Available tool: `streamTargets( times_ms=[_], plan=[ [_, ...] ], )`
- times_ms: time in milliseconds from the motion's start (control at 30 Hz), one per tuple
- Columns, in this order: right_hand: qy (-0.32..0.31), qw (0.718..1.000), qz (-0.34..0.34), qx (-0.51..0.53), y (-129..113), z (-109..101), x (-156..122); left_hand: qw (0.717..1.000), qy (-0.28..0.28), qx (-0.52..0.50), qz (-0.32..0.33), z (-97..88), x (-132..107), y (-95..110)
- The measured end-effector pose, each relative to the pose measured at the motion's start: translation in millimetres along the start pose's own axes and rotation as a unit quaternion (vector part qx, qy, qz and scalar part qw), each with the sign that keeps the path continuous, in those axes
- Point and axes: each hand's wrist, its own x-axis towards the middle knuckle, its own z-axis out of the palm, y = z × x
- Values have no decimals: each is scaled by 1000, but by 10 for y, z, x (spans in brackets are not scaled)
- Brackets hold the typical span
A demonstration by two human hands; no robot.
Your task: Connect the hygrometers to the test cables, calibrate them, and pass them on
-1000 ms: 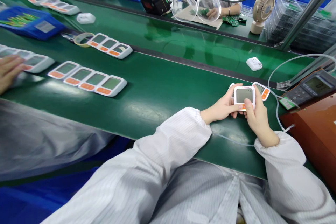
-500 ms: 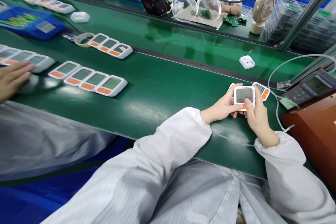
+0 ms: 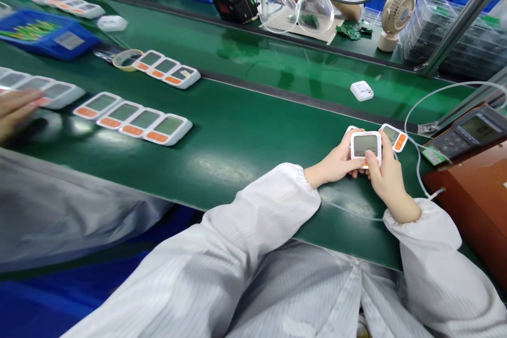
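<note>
Left hand (image 3: pixel 336 161) and right hand (image 3: pixel 386 178) clamped on white rounded-square plastic device with grey screen (image 3: pixel 365 143), right part of long green counter (image 3: pixel 245 163)

Device was held over the counter, screen facing up toward the wearer. Left hand gripped its left side, thumb across lower front; right hand gripped its right side, thumb on lower front. Screen marks too faint to read. Second white device with orange button (image 3: pixel 395 138) lay just beyond the right fingers; another white casing (image 3: pixel 350 129) sat partly hidden behind the left fingers. Thin clear tube (image 3: pixel 471 83) looped nearby; dark grey handheld meter (image 3: pixel 467 134) stood to the right, near a large orange-brown box (image 3: pixel 471 190). White casing with dark marks (image 3: pixel 362 91) lay on the far strip. At left, a row of four white-and-orange devices (image 3: pixel 137 117); a co-worker's blurred hand (image 3: pixel 16 111) was at another white-and-orange row (image 3: pixel 59 93), contact unclear
</note>
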Motion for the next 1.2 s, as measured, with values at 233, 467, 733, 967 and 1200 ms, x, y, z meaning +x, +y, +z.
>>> streamTargets(
  times_ms=[233, 467, 733, 967, 1200],
  plan=[
    [-2, 1000, -14, -20, -6, 11, -8, 999, 20, 24, -9, -4, 19, -30],
    [59, 994, -80, -43, 38, 18, 10, 998, -4, 60, 1, 3, 6, 9],
    [232, 925, -174, -246, -5, -314, 75, 992, 83, 60, 72, -39, 38, -39],
    [34, 951, 41, -303, 7, -428, 116, 974, 183, 91, 96, -89, 51, 60],
    [-15, 946, 61, -318, 51, -409, 117, 974, 181, 91, 97, -73, 39, 76]
  ],
)
